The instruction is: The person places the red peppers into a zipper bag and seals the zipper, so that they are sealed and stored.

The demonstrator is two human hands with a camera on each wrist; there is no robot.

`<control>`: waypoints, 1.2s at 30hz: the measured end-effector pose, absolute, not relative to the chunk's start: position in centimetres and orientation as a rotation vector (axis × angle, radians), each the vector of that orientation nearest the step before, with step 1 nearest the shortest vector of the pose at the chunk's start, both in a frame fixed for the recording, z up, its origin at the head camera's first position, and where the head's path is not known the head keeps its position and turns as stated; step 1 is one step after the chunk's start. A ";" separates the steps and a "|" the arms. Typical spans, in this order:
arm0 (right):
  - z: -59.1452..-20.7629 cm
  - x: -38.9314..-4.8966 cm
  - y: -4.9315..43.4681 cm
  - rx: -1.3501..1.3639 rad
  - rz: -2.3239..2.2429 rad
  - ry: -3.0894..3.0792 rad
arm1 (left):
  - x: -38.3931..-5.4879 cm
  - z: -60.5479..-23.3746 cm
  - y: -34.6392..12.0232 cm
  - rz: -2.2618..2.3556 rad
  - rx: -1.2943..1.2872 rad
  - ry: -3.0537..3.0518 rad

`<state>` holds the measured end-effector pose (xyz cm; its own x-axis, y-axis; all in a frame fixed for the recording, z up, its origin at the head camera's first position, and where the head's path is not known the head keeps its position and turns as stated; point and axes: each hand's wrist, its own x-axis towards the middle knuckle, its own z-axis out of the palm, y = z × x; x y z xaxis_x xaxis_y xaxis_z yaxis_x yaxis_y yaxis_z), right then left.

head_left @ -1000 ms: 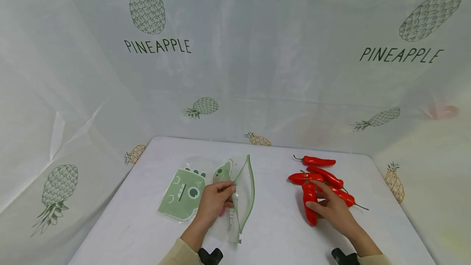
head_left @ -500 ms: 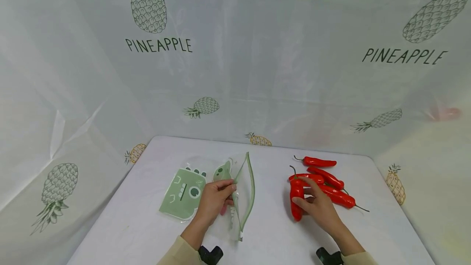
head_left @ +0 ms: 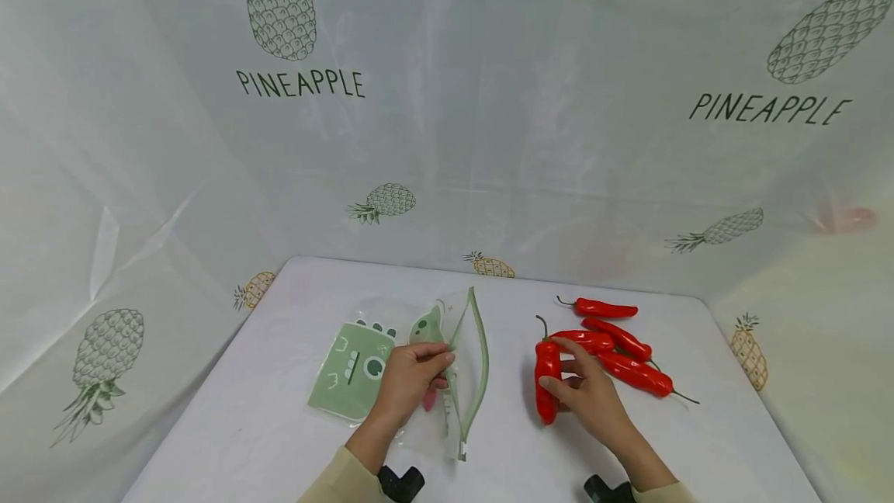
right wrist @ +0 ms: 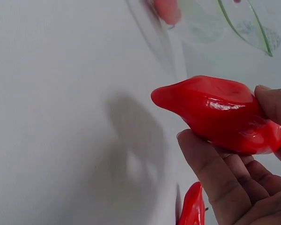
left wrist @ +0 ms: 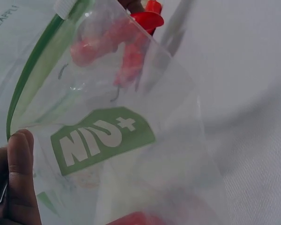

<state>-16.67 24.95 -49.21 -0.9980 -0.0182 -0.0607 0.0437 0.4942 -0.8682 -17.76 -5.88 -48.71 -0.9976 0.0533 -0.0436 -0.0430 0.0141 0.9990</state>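
My left hand (head_left: 408,379) pinches the edge of a clear zip bag (head_left: 431,328) with a green zip strip, thumb on top. The bag's mouth gapes toward the right. Through the plastic, a red shape (left wrist: 140,219) shows near the bottom of the left wrist view. My right hand (head_left: 583,390) grips a glossy red chili pepper (head_left: 548,379) between thumb and fingers, stem pointing away, to the right of the bag mouth. In the right wrist view the pepper (right wrist: 220,112) casts a shadow on the white table below it.
Several more red chili peppers (head_left: 637,376) lie in a loose group beyond and right of my right hand. A green dinosaur-face print (head_left: 349,375) on clear plastic lies left of my left hand. A pineapple-print curtain (head_left: 454,115) rises behind the white table (head_left: 510,472).
My right hand has carried the chili pepper leftward, away from the other peppers and closer to the bag. The left hand keeps its pinch, with the bag shifted slightly right.
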 end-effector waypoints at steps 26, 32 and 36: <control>-46.8 -16.4 21.0 0.021 -1.596 2.651 | -17.8 -48.9 -4.6 2.204 0.014 2.186; -46.2 -16.4 19.4 -0.028 -1.646 2.607 | -18.0 -49.0 -3.8 2.166 0.036 2.217; -45.8 -16.4 18.3 -0.053 -1.692 2.582 | -17.8 -49.0 -3.4 2.110 0.050 2.268</control>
<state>-16.38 18.35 -45.81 -0.9980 -0.0584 -0.0260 0.0005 0.3993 -0.9168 -17.80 -3.40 -48.98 -0.9986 0.0528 -0.0099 -0.0060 0.0722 0.9974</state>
